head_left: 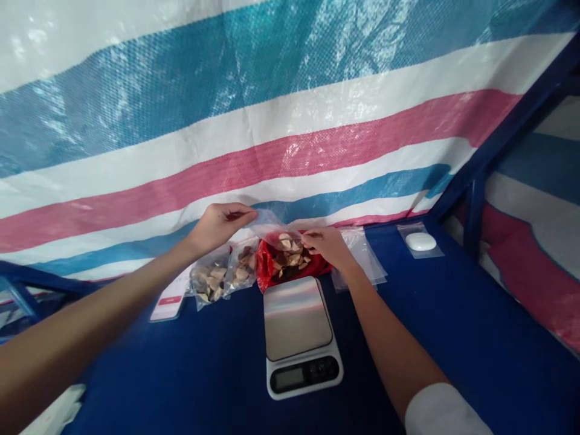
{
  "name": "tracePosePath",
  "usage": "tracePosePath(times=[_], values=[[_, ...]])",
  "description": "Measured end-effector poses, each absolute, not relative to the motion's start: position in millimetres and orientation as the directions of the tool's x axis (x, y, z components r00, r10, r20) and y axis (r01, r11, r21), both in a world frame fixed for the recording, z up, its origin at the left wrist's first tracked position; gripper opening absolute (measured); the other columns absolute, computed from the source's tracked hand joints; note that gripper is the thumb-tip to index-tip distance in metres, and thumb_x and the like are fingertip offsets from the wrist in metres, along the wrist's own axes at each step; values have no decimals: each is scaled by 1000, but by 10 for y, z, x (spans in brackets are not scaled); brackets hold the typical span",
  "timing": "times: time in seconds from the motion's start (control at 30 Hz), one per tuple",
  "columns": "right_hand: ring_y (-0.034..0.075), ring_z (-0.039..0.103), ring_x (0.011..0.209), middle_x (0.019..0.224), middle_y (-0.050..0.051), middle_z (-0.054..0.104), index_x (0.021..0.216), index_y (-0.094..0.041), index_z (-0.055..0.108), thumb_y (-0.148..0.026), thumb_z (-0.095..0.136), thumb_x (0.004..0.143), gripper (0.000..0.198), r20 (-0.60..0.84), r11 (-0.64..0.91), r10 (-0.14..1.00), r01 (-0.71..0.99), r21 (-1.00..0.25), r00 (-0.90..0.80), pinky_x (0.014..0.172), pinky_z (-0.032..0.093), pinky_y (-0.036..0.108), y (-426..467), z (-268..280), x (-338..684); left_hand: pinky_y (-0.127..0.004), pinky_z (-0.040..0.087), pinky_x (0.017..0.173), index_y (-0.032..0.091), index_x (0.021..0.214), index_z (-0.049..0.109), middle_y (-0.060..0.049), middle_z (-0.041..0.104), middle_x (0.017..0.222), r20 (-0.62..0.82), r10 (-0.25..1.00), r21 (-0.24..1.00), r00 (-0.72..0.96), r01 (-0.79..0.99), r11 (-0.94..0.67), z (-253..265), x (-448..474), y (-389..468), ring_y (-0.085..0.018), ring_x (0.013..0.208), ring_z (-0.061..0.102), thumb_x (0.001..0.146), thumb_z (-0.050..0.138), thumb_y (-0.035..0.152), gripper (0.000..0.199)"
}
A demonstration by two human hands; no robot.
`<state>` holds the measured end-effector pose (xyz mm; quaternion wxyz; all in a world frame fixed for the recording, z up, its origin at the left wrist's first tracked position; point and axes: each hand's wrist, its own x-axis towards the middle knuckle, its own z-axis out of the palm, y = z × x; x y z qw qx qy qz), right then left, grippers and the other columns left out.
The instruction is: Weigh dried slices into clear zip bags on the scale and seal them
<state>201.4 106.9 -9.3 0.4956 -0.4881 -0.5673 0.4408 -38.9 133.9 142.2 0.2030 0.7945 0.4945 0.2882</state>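
My left hand [222, 226] pinches one top edge of a clear plastic bag [268, 222]. With closed fingers, my right hand [328, 244] grips the same bag at its other side. Tan dried slices [290, 257] show below and behind the film; I cannot tell which of them lie inside the held bag. Under it sits an open red plastic bag [267, 269] with more slices. A kitchen scale [299, 326] with a bare metal plate stands just in front of the red bag. Two filled clear bags, one nearer [211, 281] and one beside the red bag [242, 263], lie to the left.
A phone [167, 302] lies at the left. Flat clear zip bags [362, 254] rest right of the red bag. Farther right, a white rounded case [420, 241] sits on a clear bag. Striped sheeting [272, 145] rises behind the blue table [203, 362], with a blue frame bar [475, 211] at right.
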Motion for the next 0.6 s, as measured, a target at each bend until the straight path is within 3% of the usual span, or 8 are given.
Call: tracePosePath(times=[0.2, 0.6], values=[[19, 69, 66, 74, 4, 74, 82, -21, 77, -36, 70, 80, 16, -11, -10, 1000, 12, -1000, -28, 57, 60, 30, 1062, -71, 1968, -31, 54, 72, 20, 82, 79, -7, 78, 84, 284, 893, 617, 350, 646, -449, 1339, -341, 1352, -22, 76, 70, 79, 72, 52, 32], [19, 70, 69, 75, 2, 75, 84, -25, 78, -40, 67, 84, 19, 80, 92, 995, 226, -970, -62, 65, 56, 29, 1057, -123, 1873, -32, 54, 73, 21, 83, 78, -7, 78, 86, 294, 886, 571, 360, 677, -464, 1242, -548, 1365, -22, 76, 70, 80, 69, 49, 29]])
